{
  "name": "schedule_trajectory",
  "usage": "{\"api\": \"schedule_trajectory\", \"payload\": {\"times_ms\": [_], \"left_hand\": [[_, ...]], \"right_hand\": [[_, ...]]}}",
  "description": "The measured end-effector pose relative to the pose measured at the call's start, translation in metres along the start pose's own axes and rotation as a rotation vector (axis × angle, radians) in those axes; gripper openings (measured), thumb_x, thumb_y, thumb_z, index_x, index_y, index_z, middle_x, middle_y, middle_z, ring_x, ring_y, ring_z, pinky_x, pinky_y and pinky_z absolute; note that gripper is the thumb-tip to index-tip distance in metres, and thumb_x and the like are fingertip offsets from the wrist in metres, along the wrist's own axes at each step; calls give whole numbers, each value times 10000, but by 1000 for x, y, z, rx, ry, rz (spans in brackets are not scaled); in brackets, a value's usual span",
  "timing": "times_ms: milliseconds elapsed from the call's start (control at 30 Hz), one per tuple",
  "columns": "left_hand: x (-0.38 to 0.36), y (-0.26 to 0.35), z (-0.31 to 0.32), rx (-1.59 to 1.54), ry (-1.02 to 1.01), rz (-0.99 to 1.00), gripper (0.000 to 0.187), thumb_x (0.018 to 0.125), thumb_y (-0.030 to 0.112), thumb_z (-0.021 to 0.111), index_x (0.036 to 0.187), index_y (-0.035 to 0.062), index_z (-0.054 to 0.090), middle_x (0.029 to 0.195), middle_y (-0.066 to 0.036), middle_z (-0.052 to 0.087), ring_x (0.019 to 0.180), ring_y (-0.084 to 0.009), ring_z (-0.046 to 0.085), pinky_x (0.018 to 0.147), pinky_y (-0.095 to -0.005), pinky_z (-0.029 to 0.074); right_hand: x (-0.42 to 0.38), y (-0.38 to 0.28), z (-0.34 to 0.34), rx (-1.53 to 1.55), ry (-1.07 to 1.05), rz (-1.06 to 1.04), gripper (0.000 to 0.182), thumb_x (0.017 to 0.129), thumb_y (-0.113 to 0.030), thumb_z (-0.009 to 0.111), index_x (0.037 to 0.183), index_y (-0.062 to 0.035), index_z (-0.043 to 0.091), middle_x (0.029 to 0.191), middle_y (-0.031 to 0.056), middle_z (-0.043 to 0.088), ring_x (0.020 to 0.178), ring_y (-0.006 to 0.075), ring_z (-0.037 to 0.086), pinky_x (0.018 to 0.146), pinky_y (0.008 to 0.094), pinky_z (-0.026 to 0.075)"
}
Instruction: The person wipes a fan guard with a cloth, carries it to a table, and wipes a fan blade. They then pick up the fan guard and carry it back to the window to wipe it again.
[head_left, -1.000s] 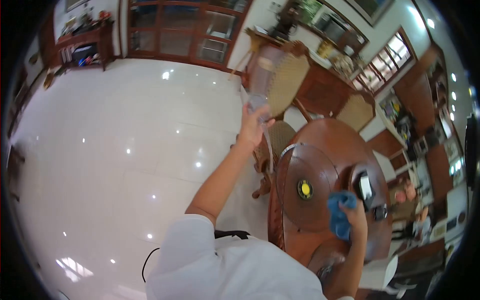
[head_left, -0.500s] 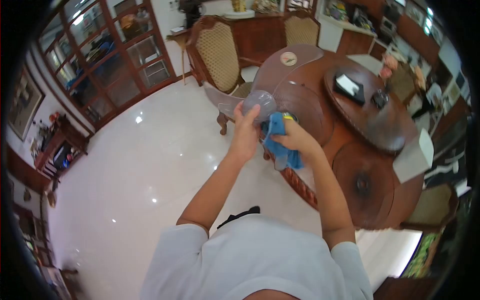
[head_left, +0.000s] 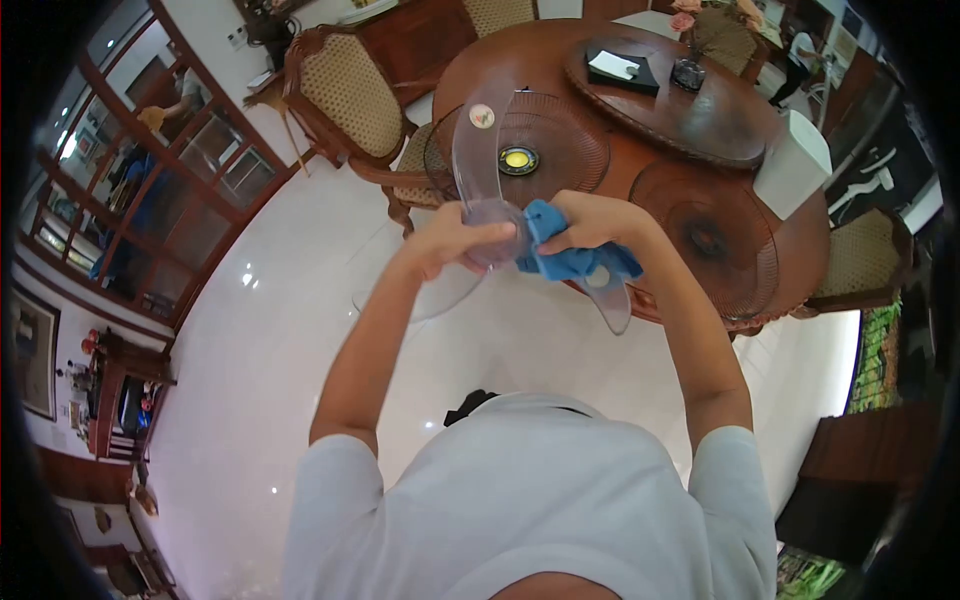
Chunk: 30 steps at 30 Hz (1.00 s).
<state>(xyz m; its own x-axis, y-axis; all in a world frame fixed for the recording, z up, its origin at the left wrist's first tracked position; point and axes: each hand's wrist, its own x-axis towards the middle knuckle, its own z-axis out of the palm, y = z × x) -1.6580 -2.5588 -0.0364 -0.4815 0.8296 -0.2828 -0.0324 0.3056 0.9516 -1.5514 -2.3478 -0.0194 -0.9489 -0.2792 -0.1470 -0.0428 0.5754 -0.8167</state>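
A see-through plastic fan blade (head_left: 476, 158) with three wings is held up in front of me. My left hand (head_left: 449, 240) is closed around its round hub, thumb across the hub's face. My right hand (head_left: 590, 222) grips a blue cloth (head_left: 565, 258), pressed against the fan blade beside the hub. One wing points up with a round sticker (head_left: 482, 117) on it, one hangs down to the left, and one sticks out below the cloth. Behind the fan blade, a wire fan grille (head_left: 575, 130) with a yellow centre lies on the table.
On the round wooden table (head_left: 490, 55) lies a second fan grille (head_left: 680, 190). The turntable (head_left: 715, 130) carries a black tray (head_left: 622, 80) with white paper. A white bin-like container (head_left: 793, 165) stands at the right. A carved chair (head_left: 350, 95) is at the left. Another person (head_left: 800, 60) stands far right.
The fan blade has turned in my hands, so the stickered wing now points up. My view has shifted, and the yellow-centred grille now shows beyond my hands.
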Motion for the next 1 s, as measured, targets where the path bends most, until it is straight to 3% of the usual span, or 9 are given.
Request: {"api": "schedule_trajectory", "payload": {"times_ms": [100, 400, 533, 600, 667, 733, 833, 867, 1000], "left_hand": [[-8, -16, 7, -19, 7, 92, 587, 737, 305, 755, 1187, -12, 549, 992, -106, 647, 784, -203, 654, 554, -325, 567], [-66, -42, -100, -173, 147, 145, 497, 721, 281, 764, 1091, -11, 606, 932, -101, 664, 745, -186, 666, 578, -317, 567], [-112, -66, -202, -256, 436, 171, 531, 734, 288, 753, 1113, -39, 576, 957, -121, 657, 774, -196, 662, 586, -337, 567], [-123, -69, -230, -332, 598, 210, 539, 738, 289, 749, 1119, -47, 568, 960, -126, 655, 785, -199, 660, 590, -344, 566], [-119, -68, -239, -244, 516, 232, 544, 743, 302, 746, 1112, -55, 566, 962, -129, 648, 817, -202, 654, 613, -354, 566], [-111, -53, -233, -224, 449, 235, 557, 729, 283, 763, 1121, -57, 561, 966, -127, 639, 829, -206, 648, 638, -352, 565], [-82, -40, -222, -152, 334, 308, 555, 690, 177, 795, 1137, -50, 557, 953, -107, 637, 836, -187, 630, 674, -337, 550], [-77, -37, -217, -142, 286, 316, 555, 690, 177, 795, 1137, -50, 557, 953, -107, 637, 836, -187, 630, 674, -337, 550], [-69, -30, -200, -64, 376, 494, 540, 685, 167, 801, 1117, -51, 561, 936, -95, 633, 824, -167, 610, 747, -283, 497]], "right_hand": [[23, -9, 22, -458, -45, 224, 368, 681, -275, 759, 884, 17, 665, 816, 171, 672, 721, 270, 643, 661, 353, 499], [74, -1, 59, -290, 126, 98, 379, 673, -305, 768, 870, 5, 676, 841, 205, 656, 779, 362, 631, 697, 412, 494], [30, 40, 74, -458, 133, 146, 355, 685, -205, 764, 975, -28, 660, 836, 168, 652, 868, 329, 618, 796, 393, 468], [35, 85, 45, -271, 125, -58, 344, 733, -174, 742, 1035, -41, 644, 826, 116, 657, 834, 262, 629, 780, 342, 484], [54, -18, 38, 88, 417, 165, 263, 774, -181, 723, 967, -26, 634, 798, 72, 650, 794, 182, 626, 740, 295, 492], [82, -62, 17, 100, 360, -39, 259, 796, -192, 715, 954, -13, 616, 810, 59, 662, 764, 146, 625, 697, 278, 503], [142, -115, 30, -376, 248, 66, 476, 726, -329, 759, 986, 33, 594, 917, 145, 671, 838, 227, 656, 741, 334, 513], [165, -115, 45, -462, 250, -160, 557, 671, -400, 768, 962, 46, 605, 925, 188, 664, 851, 295, 656, 754, 382, 513], [210, -129, 62, -780, 312, 2, 302, 631, -288, 722, 818, -55, 680, 764, 173, 659, 731, 356, 644, 659, 435, 521]]}}
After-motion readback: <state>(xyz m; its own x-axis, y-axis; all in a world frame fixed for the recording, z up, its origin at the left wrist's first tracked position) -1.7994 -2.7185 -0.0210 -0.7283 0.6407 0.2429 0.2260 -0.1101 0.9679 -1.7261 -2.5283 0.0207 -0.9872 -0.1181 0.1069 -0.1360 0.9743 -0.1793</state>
